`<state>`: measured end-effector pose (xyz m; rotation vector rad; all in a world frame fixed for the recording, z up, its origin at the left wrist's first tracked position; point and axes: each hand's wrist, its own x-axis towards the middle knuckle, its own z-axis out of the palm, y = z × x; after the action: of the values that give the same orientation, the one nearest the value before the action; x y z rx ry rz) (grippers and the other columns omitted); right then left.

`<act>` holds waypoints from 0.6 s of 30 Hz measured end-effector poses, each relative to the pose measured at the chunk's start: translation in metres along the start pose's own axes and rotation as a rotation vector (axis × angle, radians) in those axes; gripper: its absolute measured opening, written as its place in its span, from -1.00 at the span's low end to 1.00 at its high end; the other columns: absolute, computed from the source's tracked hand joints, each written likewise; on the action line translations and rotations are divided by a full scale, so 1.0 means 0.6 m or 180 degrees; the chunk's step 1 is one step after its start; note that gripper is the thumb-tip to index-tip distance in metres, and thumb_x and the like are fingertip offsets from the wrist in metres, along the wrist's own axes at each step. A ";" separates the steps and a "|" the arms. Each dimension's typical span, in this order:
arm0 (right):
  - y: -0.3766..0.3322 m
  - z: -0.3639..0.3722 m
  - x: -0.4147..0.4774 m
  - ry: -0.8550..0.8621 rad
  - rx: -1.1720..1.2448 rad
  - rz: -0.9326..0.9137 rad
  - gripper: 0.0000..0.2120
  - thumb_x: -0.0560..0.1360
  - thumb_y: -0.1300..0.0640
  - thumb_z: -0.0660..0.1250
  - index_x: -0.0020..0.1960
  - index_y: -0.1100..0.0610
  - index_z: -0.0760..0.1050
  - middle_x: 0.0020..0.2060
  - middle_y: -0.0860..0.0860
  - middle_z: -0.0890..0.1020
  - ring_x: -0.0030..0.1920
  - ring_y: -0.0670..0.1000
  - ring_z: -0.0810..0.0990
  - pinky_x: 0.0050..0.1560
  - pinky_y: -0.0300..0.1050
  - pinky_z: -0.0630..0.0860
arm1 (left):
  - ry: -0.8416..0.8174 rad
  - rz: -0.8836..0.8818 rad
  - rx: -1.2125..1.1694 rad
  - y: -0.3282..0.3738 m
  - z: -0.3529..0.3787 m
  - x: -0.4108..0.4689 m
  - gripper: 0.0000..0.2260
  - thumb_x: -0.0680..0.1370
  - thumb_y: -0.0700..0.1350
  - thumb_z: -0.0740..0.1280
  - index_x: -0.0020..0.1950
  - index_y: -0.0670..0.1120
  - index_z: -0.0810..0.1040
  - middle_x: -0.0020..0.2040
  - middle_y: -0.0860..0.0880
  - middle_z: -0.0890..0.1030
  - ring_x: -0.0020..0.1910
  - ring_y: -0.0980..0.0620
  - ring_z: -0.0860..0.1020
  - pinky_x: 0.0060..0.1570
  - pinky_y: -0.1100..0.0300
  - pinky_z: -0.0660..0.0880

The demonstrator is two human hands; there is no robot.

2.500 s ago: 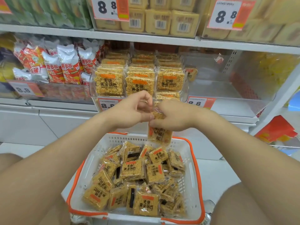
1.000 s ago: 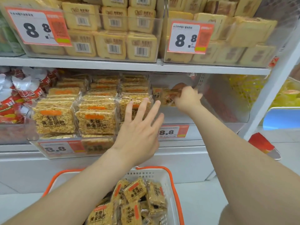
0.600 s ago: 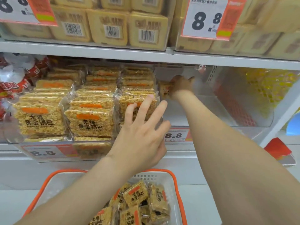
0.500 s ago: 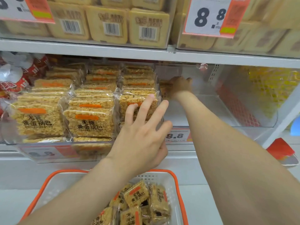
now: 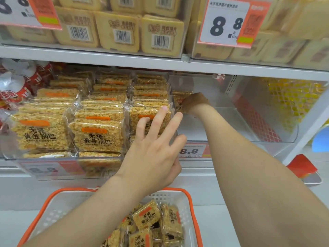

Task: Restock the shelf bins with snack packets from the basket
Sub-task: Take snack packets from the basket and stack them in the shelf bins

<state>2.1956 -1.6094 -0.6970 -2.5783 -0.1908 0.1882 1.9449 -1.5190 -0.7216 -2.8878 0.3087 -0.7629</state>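
My right hand (image 5: 195, 102) reaches deep into the clear right bin (image 5: 267, 125) and grips snack packets (image 5: 179, 101) of golden rice crisps against the bin's back left wall. My left hand (image 5: 153, 150) is spread flat, its straight fingers touching the front of the full neighbouring bin (image 5: 10, 152), over a stacked packet (image 5: 149, 113). Below, the white basket with an orange rim (image 5: 189, 200) holds several loose packets (image 5: 146, 216). My right hand's fingers are partly hidden behind the packets.
Rows of the same packets (image 5: 98, 132) fill the left bin. Red-and-white bags (image 5: 16, 86) lie far left. Yellow boxed snacks (image 5: 117, 31) and a price tag (image 5: 226, 24) sit on the shelf above. The shelf edge (image 5: 160, 61) hangs low over the bins.
My right hand has carried the packets from above the basket into the right bin and pushed them to the back. My left hand rose and spread against the full bin's front.
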 end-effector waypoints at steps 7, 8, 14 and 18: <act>0.008 -0.038 -0.053 -0.0585 -0.0980 -0.0595 -0.64 0.68 0.20 0.16 0.41 0.18 0.55 0.38 0.18 0.55 0.31 0.21 0.56 0.35 0.09 0.53 | -0.0015 0.0190 -0.0041 -0.012 -0.002 -0.004 -0.67 0.58 0.09 0.32 0.29 -0.02 0.51 0.67 -0.23 0.20 0.64 -0.38 0.11 0.42 -0.36 0.24; 0.006 -0.043 -0.064 -0.0561 -0.1111 -0.0666 -0.65 0.67 0.21 0.17 0.38 0.19 0.57 0.36 0.20 0.57 0.29 0.22 0.57 0.34 0.10 0.54 | 0.0039 0.0244 -0.0110 -0.016 -0.003 -0.007 -0.66 0.60 0.08 0.32 0.33 -0.02 0.51 0.67 -0.23 0.21 0.65 -0.36 0.11 0.44 -0.33 0.24; 0.006 -0.069 -0.156 0.0415 -0.0958 -0.1114 -0.70 0.45 0.21 0.22 0.10 0.14 0.62 0.08 0.22 0.66 0.06 0.30 0.63 0.11 0.14 0.63 | 0.0870 0.0764 -0.0343 -0.015 -0.011 -0.063 -0.92 0.57 -0.23 0.39 0.05 -0.14 0.63 0.17 -0.18 0.63 0.13 -0.23 0.57 0.09 -0.07 0.48; -0.018 -0.096 -0.240 0.1267 -0.0771 -0.1404 -0.74 0.45 0.29 0.23 -0.06 0.06 0.65 -0.08 0.13 0.68 0.01 0.24 0.61 -0.12 -0.02 0.50 | 0.0435 0.1169 -0.0561 -0.016 -0.008 -0.109 -0.95 0.53 -0.26 0.35 -0.06 -0.13 0.53 -0.15 -0.08 0.51 -0.24 -0.11 0.44 -0.24 0.07 0.34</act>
<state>2.0634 -1.6546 -0.6288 -2.6647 -0.6528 -0.5338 1.8881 -1.4947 -0.7465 -2.8098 0.9345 -0.9013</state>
